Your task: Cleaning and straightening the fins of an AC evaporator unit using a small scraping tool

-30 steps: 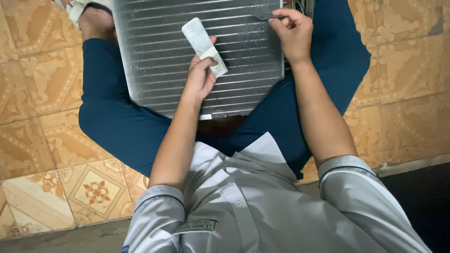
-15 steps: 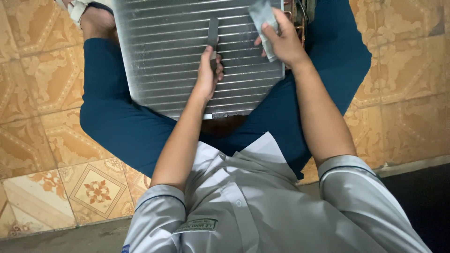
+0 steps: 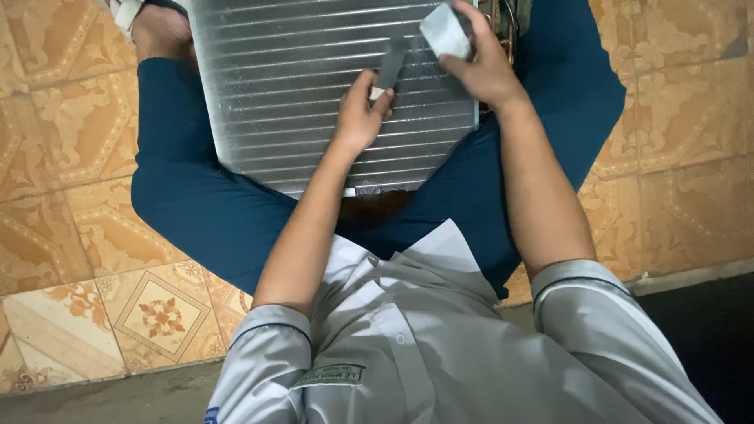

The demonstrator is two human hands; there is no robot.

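Head view: the person sat cross-legged on a patterned tile floor (image 3: 71, 235), in dark blue trousers (image 3: 196, 220) and a pale grey shirt (image 3: 424, 345), with a ribbed metal coil panel (image 3: 290, 94) resting across the lap. The panel's silver face, crossed by horizontal fin rows, ran from the upper left of the frame to the right knee, its near edge lying over the lap. The left hand (image 3: 360, 118) lay on the panel near its middle, fingers curled around the lower end of a narrow dark tool (image 3: 390, 67) that stood tilted against the fins; what kind of tool it was could not be told. The right hand (image 3: 483, 67) was raised over the panel's upper right corner, fingers clenched on a folded pale cloth (image 3: 445, 31), close beside the tool's upper end. Copper tubing (image 3: 506, 23) showed at the panel's right edge behind that hand. A sandalled foot (image 3: 149, 27) rested at the panel's upper left corner on the floor.
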